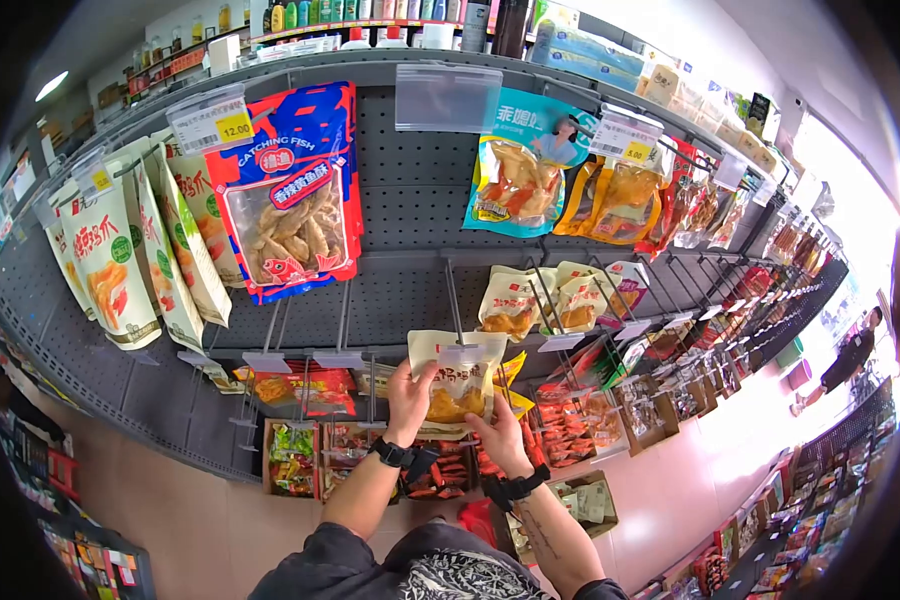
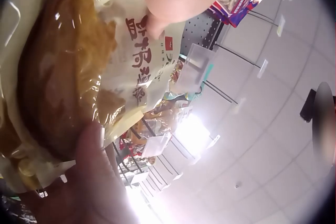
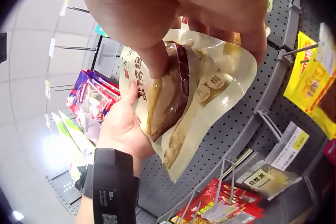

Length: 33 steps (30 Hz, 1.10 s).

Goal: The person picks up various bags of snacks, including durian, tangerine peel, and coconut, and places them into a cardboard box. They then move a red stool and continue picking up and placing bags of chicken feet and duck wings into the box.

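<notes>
Both hands hold a cream snack bag with a clear window showing brown meat, a shape like a chicken leg in the left wrist view. My left hand grips its left side, thumb on the front. My right hand pinches the lower right edge, and in the right wrist view its thumb presses on the window. A metal hook ends at the bag's top, where a clear tag holder overlaps it in the head view.
Similar cream bags hang to the right. A blue-red fish snack bag and white-green bags hang at upper left. Bare hooks stick out along the rack. Open boxes of small packs stand below. A person is in the aisle at far right.
</notes>
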Each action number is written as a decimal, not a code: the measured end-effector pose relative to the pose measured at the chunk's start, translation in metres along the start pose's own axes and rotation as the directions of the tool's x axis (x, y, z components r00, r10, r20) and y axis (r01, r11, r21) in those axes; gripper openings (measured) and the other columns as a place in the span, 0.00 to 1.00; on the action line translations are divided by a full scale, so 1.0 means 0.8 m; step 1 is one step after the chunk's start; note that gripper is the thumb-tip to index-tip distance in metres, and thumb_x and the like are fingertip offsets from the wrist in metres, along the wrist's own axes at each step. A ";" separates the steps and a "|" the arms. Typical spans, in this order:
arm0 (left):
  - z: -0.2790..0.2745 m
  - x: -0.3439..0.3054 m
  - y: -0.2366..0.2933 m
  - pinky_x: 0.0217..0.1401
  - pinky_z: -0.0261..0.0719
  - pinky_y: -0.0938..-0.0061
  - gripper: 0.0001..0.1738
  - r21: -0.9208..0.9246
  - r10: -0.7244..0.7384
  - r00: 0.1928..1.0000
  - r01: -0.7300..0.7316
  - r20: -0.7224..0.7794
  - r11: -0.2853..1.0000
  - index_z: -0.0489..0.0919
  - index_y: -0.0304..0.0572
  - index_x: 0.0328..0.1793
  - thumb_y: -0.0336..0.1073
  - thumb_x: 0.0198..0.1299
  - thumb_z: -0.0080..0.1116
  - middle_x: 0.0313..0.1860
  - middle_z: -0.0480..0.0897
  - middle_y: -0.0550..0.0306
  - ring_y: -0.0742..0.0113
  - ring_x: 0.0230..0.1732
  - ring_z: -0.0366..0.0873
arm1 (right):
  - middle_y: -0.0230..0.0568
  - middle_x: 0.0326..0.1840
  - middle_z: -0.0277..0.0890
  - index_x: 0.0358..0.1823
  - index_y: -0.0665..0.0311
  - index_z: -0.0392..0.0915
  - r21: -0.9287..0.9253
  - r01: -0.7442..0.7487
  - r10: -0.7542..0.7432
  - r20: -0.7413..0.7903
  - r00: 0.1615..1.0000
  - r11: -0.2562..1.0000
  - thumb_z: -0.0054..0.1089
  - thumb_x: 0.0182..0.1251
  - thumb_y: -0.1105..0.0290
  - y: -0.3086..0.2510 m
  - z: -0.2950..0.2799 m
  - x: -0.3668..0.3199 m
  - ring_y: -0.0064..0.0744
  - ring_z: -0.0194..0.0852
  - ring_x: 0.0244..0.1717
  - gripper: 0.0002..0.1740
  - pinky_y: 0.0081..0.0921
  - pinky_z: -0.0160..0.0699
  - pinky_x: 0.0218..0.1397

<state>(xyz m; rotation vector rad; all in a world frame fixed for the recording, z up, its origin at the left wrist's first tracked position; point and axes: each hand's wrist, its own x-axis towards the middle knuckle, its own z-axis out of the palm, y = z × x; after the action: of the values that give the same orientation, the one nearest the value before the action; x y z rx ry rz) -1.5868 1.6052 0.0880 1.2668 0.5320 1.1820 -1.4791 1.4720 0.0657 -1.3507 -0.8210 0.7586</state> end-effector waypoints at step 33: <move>0.192 -0.355 -0.312 0.50 0.76 0.64 0.18 0.707 -0.573 0.450 -0.225 0.685 0.670 0.77 0.40 0.50 0.38 0.55 0.60 0.48 0.79 0.47 0.53 0.47 0.78 | 0.39 0.48 0.78 0.54 0.67 0.72 0.289 -0.686 0.729 -0.442 0.522 0.667 0.57 0.65 0.69 0.179 -0.326 -0.473 0.25 0.76 0.45 0.18 0.22 0.75 0.45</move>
<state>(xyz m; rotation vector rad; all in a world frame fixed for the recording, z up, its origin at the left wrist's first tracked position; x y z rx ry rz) -1.4659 1.3187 -0.1759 2.2283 0.3055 -0.1342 -1.4527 1.0254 -0.1130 -1.7268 0.2702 0.9558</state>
